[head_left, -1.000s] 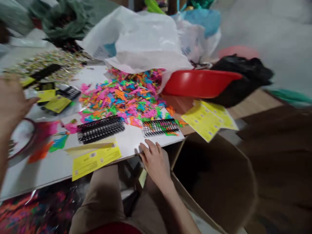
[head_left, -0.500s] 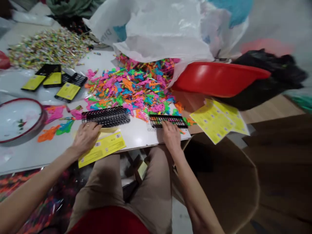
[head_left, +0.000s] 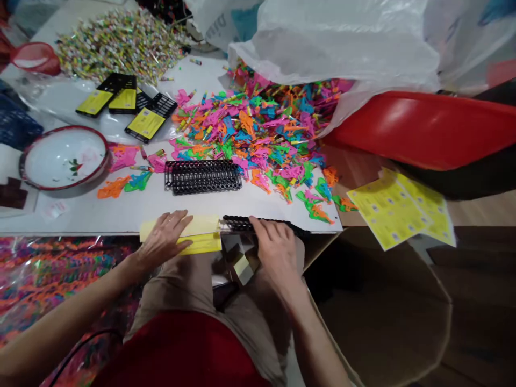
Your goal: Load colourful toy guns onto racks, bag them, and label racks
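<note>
My left hand is on a yellow printed label sheet at the table's front edge, thumb low and fingers above, gripping it where it bends over the edge. My right hand is closed on a narrow black slotted plastic tray, tilted at the edge just right of the sheet; my fingers hide part of it. Behind them lies a stack of black perforated trays, untouched. A pile of colourful plastic toy pieces spreads behind the stack.
Black trays with yellow labels lie at the left, near an enamel bowl. A heap of small wrapped pieces is behind. At right are a red basin, more yellow sheets and an open carton below table height.
The right hand has brought the black tray toward me to the table edge and tilted it. My left hand has shifted the yellow sheet right, beside the tray. The view has turned left.
</note>
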Demonstrator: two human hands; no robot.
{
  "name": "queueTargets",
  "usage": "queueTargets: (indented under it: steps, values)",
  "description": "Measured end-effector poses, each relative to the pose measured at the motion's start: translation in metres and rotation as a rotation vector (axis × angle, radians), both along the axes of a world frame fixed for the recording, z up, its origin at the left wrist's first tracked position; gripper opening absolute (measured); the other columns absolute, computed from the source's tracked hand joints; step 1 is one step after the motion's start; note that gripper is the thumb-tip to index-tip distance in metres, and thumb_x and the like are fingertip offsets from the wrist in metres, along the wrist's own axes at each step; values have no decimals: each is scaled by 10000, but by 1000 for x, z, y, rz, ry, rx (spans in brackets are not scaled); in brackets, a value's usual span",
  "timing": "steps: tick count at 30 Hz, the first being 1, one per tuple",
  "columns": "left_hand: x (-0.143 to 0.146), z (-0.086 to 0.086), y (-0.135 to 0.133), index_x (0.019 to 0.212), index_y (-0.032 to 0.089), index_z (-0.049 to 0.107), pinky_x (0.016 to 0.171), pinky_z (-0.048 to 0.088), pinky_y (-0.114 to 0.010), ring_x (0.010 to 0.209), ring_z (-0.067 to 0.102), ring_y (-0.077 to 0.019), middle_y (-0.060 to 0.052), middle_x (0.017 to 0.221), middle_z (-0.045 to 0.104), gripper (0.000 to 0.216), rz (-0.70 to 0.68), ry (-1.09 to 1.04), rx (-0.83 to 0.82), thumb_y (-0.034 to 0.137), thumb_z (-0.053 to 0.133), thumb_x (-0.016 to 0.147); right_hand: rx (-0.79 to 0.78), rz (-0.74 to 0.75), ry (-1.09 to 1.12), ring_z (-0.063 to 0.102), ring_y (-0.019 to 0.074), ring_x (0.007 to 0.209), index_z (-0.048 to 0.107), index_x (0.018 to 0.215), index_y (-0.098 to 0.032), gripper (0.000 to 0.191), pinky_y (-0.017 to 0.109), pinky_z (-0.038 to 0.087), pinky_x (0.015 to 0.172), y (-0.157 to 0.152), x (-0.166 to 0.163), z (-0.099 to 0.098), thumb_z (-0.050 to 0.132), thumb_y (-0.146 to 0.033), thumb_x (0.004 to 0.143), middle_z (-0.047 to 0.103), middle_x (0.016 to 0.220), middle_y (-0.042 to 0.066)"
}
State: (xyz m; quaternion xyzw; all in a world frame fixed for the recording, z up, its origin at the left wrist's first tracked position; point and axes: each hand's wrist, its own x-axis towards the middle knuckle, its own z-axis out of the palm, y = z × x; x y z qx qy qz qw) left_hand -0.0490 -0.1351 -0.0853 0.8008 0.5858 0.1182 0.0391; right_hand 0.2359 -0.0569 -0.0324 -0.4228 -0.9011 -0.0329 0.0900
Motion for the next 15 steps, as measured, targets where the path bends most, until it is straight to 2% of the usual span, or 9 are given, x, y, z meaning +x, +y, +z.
queueTargets:
  steps: [2,5,7,9,11,13,15]
  values:
    - [-7,1,3,1311,87,496,1001,429,-503,1186,540,-304,-203,1260,594,494,17,-40,-41,179,500,825,-27,6,-16,525,243,911,528,1339,-206,515,389,384,876,9,6,17,425,-48,860,661,997,93]
    - [-16,12,8,1209,119,600,950,465,-451,1081,604,-281,-148,1107,679,502,94,-128,-176,90,449,730,-162,94,-57,530,239,881,520,1347,-205,512,382,398,863,34,1,30,417,-57,868,648,940,85]
    - [-25,23,11,1085,172,669,845,510,-393,943,654,-258,-96,993,715,392,196,-282,-354,160,461,753,-287,155,-78,550,234,906,529,1336,-188,497,382,412,884,56,-9,24,416,-55,871,655,953,86]
    - [-35,36,10,941,187,698,680,528,-327,772,669,-232,-63,858,726,276,303,-526,-605,326,504,802,-339,157,-54,561,245,997,557,1304,-162,475,409,409,942,73,-22,12,440,-47,858,651,1055,115]
    - [-44,49,6,831,174,690,540,497,-283,629,646,-209,-56,738,712,340,434,-796,-826,491,579,777,-293,94,74,531,278,1123,586,1260,-138,426,461,382,1009,79,-33,2,476,-70,854,600,1206,159]
    - [-50,59,2,800,160,682,494,486,-271,578,633,-199,-64,710,712,399,574,-1030,-933,542,690,684,-286,47,302,498,284,1202,584,1251,-143,374,481,371,1045,69,-40,-4,503,-154,886,547,1297,172]
    - [-50,64,0,822,149,690,506,504,-272,585,645,-198,-78,747,728,428,675,-1214,-963,515,772,617,-436,33,560,521,257,1194,548,1283,-164,390,455,418,1023,45,-43,-11,521,-288,914,559,1295,156]
